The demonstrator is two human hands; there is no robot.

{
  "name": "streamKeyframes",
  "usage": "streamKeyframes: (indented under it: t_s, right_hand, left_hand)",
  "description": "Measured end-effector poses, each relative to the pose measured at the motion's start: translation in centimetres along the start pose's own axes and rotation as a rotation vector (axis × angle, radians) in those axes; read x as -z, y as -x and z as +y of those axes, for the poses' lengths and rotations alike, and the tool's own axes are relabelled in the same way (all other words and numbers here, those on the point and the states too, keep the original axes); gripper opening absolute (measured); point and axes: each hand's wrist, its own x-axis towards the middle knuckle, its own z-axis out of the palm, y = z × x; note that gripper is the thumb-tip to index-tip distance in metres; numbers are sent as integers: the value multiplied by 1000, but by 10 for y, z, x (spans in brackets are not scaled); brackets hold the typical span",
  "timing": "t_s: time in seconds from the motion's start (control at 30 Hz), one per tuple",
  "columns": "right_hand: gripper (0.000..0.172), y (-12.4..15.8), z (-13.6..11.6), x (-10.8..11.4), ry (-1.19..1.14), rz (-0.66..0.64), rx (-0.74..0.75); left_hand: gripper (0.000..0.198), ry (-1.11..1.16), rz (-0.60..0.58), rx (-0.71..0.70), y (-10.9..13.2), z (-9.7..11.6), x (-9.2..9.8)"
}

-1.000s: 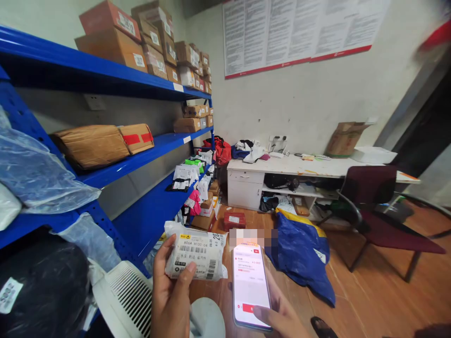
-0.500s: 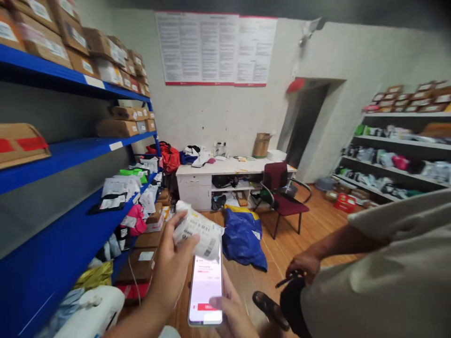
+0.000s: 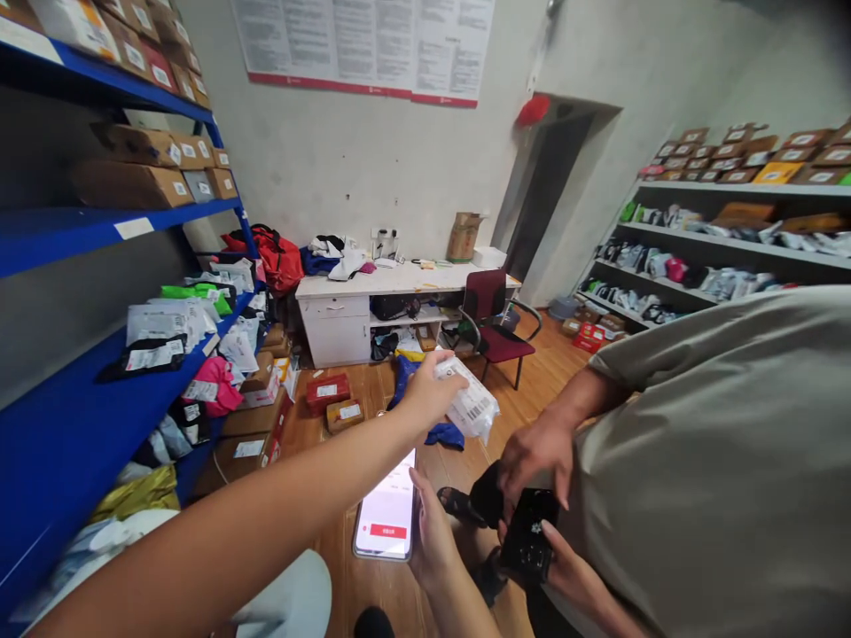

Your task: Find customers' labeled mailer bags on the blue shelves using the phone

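My left hand (image 3: 425, 392) is stretched far forward and closed round a small white plastic parcel (image 3: 471, 404) with a barcode label, held out beside another person. My right hand (image 3: 429, 534) holds a lit smartphone (image 3: 386, 518) low in front of me, screen up, with a red button showing. The other person, in a beige shirt (image 3: 718, 461), stands close at the right. One hand of theirs (image 3: 532, 456) hovers near the parcel and their other hand holds a dark phone (image 3: 528, 536).
Blue shelves (image 3: 73, 416) with labelled parcels and cardboard boxes run along the left. A white desk (image 3: 372, 297) and a maroon chair (image 3: 495, 319) stand by the far wall. Grey shelving (image 3: 724, 248) with packages lines the right. Boxes lie on the wooden floor.
The view swung right, away from the blue shelf. My left arm reached forward with the parcel towards the other person, who came into view. The phone dropped lower.
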Motion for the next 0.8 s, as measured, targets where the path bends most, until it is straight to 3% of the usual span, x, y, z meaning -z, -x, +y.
streamKeyframes:
  t_s: [0.1,0.3,0.57,0.67,0.8]
  right_hand:
    - [51,2,0,2,66,-33,83]
    - [61,-11,10,9,250,-144,216]
    - [84,-20,11,10,406,-203,180]
    - [85,-16,9,3,411,-225,155]
    - [90,-18,11,-4,372,-272,140]
  left_hand:
    - [49,-37,-51,23,0,-2,-10]
    - [51,-95,-79,23,-5,4,-15]
    - [51,-32,-82,-42,-19,31,-6]
    - [52,-52,-53,-29,-14,42,9]
    - [56,-95,82,-6,26,31,57]
